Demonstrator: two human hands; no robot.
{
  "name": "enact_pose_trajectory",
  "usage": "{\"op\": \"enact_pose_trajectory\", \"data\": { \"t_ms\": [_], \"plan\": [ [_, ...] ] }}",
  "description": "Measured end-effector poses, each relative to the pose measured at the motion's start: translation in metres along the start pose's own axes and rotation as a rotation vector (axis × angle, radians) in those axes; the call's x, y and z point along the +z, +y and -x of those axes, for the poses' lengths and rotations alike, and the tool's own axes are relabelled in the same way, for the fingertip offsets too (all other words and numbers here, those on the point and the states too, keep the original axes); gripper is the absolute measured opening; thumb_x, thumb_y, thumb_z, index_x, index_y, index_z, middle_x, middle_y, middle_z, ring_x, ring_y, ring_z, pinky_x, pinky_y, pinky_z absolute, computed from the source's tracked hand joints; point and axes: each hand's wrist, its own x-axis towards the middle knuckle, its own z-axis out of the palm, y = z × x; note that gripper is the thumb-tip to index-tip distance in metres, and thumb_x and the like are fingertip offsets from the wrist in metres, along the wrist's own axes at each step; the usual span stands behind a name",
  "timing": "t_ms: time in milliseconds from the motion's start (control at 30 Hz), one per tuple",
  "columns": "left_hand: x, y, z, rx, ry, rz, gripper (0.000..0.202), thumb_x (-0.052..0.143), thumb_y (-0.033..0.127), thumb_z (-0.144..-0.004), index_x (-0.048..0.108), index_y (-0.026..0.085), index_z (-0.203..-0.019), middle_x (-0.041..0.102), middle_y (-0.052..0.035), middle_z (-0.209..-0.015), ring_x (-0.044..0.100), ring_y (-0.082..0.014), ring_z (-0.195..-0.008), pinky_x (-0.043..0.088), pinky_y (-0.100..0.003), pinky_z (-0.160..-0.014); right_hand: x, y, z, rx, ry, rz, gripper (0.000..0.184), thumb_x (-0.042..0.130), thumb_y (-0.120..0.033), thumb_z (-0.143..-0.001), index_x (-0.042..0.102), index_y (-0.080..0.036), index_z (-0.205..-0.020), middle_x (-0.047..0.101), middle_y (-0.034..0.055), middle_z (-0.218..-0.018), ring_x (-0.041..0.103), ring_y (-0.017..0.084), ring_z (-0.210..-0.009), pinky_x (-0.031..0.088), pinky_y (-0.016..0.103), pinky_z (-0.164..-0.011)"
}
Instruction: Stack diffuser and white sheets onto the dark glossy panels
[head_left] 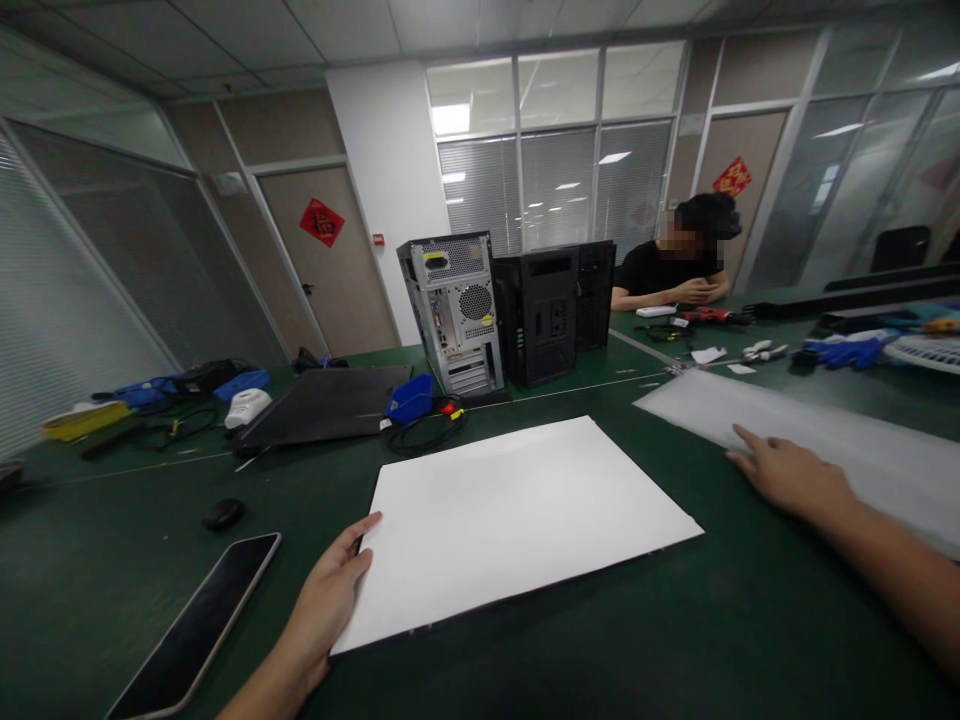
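A flat white panel (510, 520) with a dark underside lies on the green table (675, 640) in front of me. My left hand (326, 600) grips its left edge, thumb on top and fingers curled under. My right hand (784, 470) lies flat with fingers stretched out on the near edge of a translucent white sheet (817, 440) to the right. The white panel and the sheet lie apart.
A phone (199, 625) lies face up at the near left, a black mouse (223, 514) beyond it. A black flat panel (322, 405), blue part (411, 398), coiled cable (427, 432) and computer towers (454, 312) stand behind. A seated person (675, 270) and tools are at the far right.
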Motion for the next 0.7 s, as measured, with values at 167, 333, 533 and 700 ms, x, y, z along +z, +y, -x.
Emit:
{"op": "enact_pose_trajectory", "data": {
  "t_ms": [167, 333, 533, 700],
  "plan": [
    [-0.001, 0.001, 0.001, -0.001, -0.019, -0.024, 0.057, 0.056, 0.013, -0.078, 0.049, 0.023, -0.133, 0.069, -0.0014, -0.076, 0.061, -0.0129, -0.048, 0.046, -0.022, -0.047, -0.001, -0.024, 0.005, -0.144, 0.006, 0.008, 0.049, 0.038, -0.046, -0.088, 0.060, -0.018, -0.122, 0.062, 0.0198, -0.095, 0.060, 0.029, -0.082, 0.042, 0.039, -0.062],
    [-0.001, 0.001, 0.000, 0.006, -0.072, -0.001, 0.058, 0.050, 0.009, -0.081, 0.042, 0.018, -0.137, 0.070, -0.0034, -0.075, 0.062, -0.0134, -0.049, 0.046, -0.022, -0.047, -0.017, -0.047, 0.011, -0.209, 0.072, -0.010, 0.045, 0.035, -0.039, -0.090, 0.060, -0.016, -0.119, 0.063, 0.0180, -0.095, 0.061, 0.029, -0.083, 0.045, 0.038, -0.063],
    [0.002, 0.007, 0.006, -0.033, -0.025, -0.027, 0.053, 0.051, 0.009, -0.081, 0.049, 0.018, -0.133, 0.071, -0.0032, -0.074, 0.060, -0.0126, -0.047, 0.043, -0.021, -0.043, -0.044, -0.088, 0.026, -0.363, 0.156, -0.079, 0.044, 0.034, -0.038, -0.093, 0.053, -0.021, -0.129, 0.061, 0.0116, -0.114, 0.059, 0.026, -0.098, 0.048, 0.044, -0.083],
    [0.006, 0.013, 0.012, -0.045, -0.020, -0.034, 0.052, 0.048, 0.010, -0.083, 0.048, 0.019, -0.134, 0.071, -0.0034, -0.074, 0.060, -0.0128, -0.048, 0.043, -0.021, -0.043, -0.071, -0.149, 0.062, -0.810, -0.037, -0.311, 0.040, 0.037, -0.030, -0.095, 0.049, -0.030, -0.133, 0.060, 0.0055, -0.120, 0.055, 0.019, -0.109, 0.047, 0.040, -0.092]
  ]
}}
